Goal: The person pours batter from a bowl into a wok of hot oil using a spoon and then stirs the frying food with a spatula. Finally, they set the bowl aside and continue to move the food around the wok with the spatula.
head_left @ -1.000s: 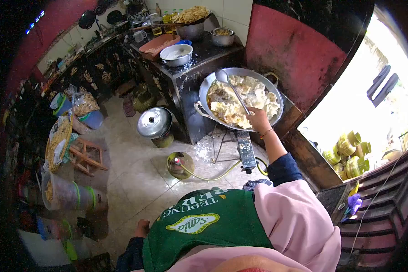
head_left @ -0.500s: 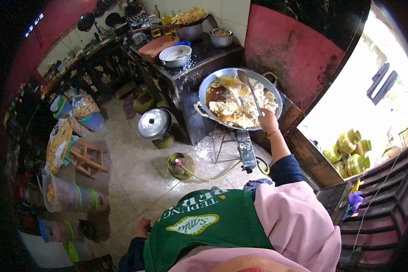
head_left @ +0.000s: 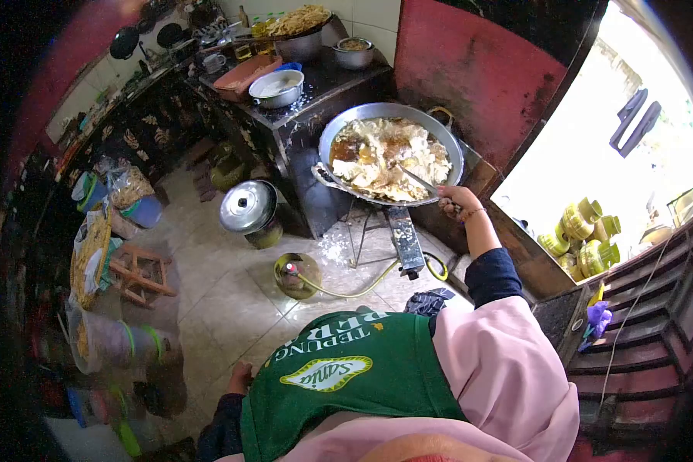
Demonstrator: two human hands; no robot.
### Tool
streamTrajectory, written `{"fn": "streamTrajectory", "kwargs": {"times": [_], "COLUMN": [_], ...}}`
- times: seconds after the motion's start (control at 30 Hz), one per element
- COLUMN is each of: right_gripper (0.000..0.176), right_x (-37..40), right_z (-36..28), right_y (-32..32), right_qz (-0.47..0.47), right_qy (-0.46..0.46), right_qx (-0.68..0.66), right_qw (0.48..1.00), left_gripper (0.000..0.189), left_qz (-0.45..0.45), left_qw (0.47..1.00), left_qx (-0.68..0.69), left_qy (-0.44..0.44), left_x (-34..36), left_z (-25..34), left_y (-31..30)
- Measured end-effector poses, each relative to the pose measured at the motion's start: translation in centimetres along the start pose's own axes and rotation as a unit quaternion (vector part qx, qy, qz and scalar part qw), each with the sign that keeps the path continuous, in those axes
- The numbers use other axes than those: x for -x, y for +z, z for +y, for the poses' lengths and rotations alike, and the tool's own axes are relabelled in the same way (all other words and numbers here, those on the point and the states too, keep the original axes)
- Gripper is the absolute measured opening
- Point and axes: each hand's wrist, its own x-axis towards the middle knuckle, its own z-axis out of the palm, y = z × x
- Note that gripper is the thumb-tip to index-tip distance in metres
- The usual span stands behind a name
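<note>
My right hand [head_left: 459, 202] is wrapped round the handle of a long metal spatula [head_left: 418, 179] at the near right rim of a big wok [head_left: 458, 158]. The spatula's far end is sunk in the food and hidden. Pale, crumpled pieces of food [head_left: 393, 142] fill most of the wok, with bubbling brown oil [head_left: 348, 151] showing at the left and among them. Down beside the green apron [head_left: 346, 346] hangs my left hand [head_left: 240, 377], away from the wok; its fingers are too small and partly hidden to make out.
Left of the wok, a dark counter [head_left: 323, 92] bears a metal pot [head_left: 277, 88], an orange basin [head_left: 242, 77] and a heaped tray of fried food [head_left: 296, 21]. A gas cylinder [head_left: 296, 277] with a hose, a lidded pot [head_left: 249, 208] and a wooden stool [head_left: 141, 276] stand on the floor.
The spatula's head, visible on top of the food before, has come down toward me and is now in the food. My right hand has drawn back to the wok's near rim. The view has shifted slightly.
</note>
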Motion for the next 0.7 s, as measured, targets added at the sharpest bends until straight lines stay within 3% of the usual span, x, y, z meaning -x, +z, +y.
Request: {"fn": "streamTrajectory", "kwargs": {"times": [0.03, 0.07, 0.13, 0.23, 0.33, 0.37, 0.6, 0.67, 0.7], "right_gripper": [0.028, 0.03, 0.033, 0.036, 0.034, 0.035, 0.034, 0.034, 0.035], "right_x": [0.4, 1.2, 3.6, 8.7, 9.1, 6.5, 1.3, 3.8, 7.7], "right_z": [-0.1, -0.1, -0.5, -1.8, -0.8, 0.7, 3.3, 1.9, 0.0], "right_y": [0.1, 0.5, 1.6, 4.0, 4.4, 3.8, 3.6, 4.1, 5.0], "right_qz": [0.022, 0.045, 0.073, 0.08, 0.062, 0.078, 0.02, 0.063, 0.066], "right_qy": [-0.035, -0.068, -0.12, -0.164, -0.211, -0.282, -0.217, -0.161, -0.14], "right_qx": [0.034, 0.067, 0.146, 0.275, 0.393, 0.472, 0.472, 0.368, 0.312], "right_qw": [0.999, 0.994, 0.979, 0.944, 0.893, 0.831, 0.854, 0.913, 0.937], "left_gripper": [0.023, 0.022, 0.022, 0.022, 0.022, 0.022, 0.023, 0.023, 0.021], "left_qz": [-0.041, -0.012, -0.004, -0.019, -0.027, -0.028, 0.011, 0.105, 0.044], "left_qw": [0.957, 0.834, 0.893, 0.986, 0.999, 0.997, 0.963, 0.959, 0.957], "left_qx": [0.257, 0.481, 0.384, 0.138, -0.019, -0.06, -0.226, -0.188, -0.229], "left_qy": [-0.13, -0.27, -0.235, -0.092, 0.005, 0.03, 0.143, 0.183, 0.172], "left_x": [0.1, 0.2, -0.4, -1.0, -1.6, -1.8, -2.8, -3.4, -3.5], "left_z": [0.8, 1.6, 2.0, 1.6, 1.3, 1.2, 1.1, 0.5, 0.9], "left_y": [-0.8, -1.7, -2.1, -1.9, -1.8, -1.8, -1.6, -1.5, -2.1]}}
